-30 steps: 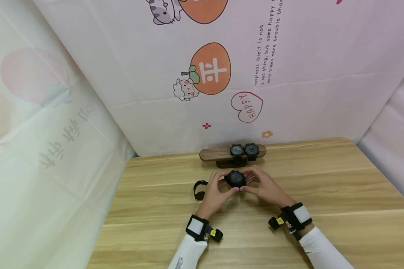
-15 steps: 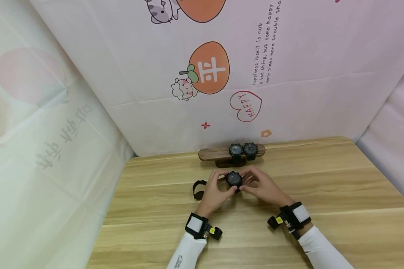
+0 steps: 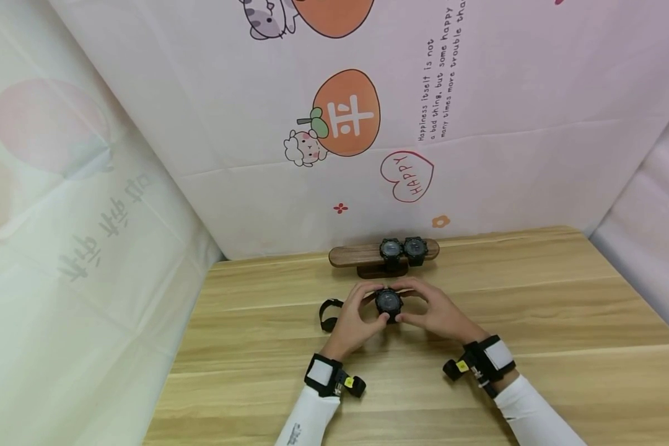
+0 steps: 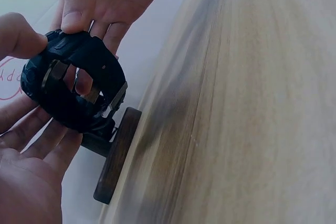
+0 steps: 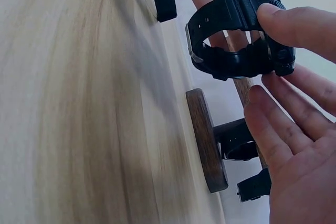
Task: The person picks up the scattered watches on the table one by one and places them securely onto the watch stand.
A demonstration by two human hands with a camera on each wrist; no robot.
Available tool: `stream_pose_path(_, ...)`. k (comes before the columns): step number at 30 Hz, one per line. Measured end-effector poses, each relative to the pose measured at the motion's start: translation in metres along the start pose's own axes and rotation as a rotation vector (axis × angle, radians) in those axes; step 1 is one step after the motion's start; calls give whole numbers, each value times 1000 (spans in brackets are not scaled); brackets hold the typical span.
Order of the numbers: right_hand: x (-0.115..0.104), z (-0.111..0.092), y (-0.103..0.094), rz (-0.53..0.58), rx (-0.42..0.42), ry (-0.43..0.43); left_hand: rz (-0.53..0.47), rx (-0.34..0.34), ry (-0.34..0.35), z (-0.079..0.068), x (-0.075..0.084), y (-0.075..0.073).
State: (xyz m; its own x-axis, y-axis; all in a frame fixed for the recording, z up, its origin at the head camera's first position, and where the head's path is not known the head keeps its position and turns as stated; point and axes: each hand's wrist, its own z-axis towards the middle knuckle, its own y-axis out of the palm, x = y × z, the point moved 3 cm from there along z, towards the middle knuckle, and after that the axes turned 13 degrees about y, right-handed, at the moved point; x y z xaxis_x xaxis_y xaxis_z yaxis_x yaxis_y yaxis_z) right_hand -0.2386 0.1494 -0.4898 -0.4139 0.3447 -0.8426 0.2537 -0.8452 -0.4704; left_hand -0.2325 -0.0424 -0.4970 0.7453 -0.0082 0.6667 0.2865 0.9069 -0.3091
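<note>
A black digital wristwatch (image 3: 388, 301), its strap buckled into a loop, is held between both hands above the table. My left hand (image 3: 354, 323) pinches its left side, thumb at the lower edge and fingers at the far edge. On the opposite side, my right hand (image 3: 439, 314) grips it likewise. The loop's open middle and metal buckle show in the right wrist view, where the same watch (image 5: 247, 11) is seen side-on. Just beyond the hands stands a wooden watch stand (image 3: 354, 256), bearing two black watches (image 3: 391, 249) side by side on its right part.
Another black watch (image 3: 329, 323) lies on the wooden table (image 3: 245, 359), left of my left hand and partly hidden by it. White printed cloth (image 3: 290, 210) hangs behind the table. Each wrist wears a strapped camera (image 3: 357, 386).
The watch has turned slightly between the fingers, so its face sits straighter, and it has moved slightly nearer to me. Finger grips have shifted a little.
</note>
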Motion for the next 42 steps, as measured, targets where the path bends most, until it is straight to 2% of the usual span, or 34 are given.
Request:
stream_pose_path(4,1,0,1,-10,0,32,19,-6,-7,-6,-13,1)
stream_pose_path(11,-2,-2,0,-10,-8,71,173,-97,-105,-16,-32,3)
stream_pose_path(16,-2,-2,0,-13,-7,73,195,-105,-106,-16,-32,2)
stream_pose_path(22,0,-1,1,-7,1,55,210,-81,-76,-15,-30,2)
stream_pose_path(29,23,1,-7,-38,30,2,179,-74,-94,-15,-30,2)
stream_pose_path(33,34,4,-22,-54,86,24,180,-89,-105,-17,-31,0)
stream_pose_path(42,41,15,-60,-161,338,70,178,-86,-110,-17,-31,-10)
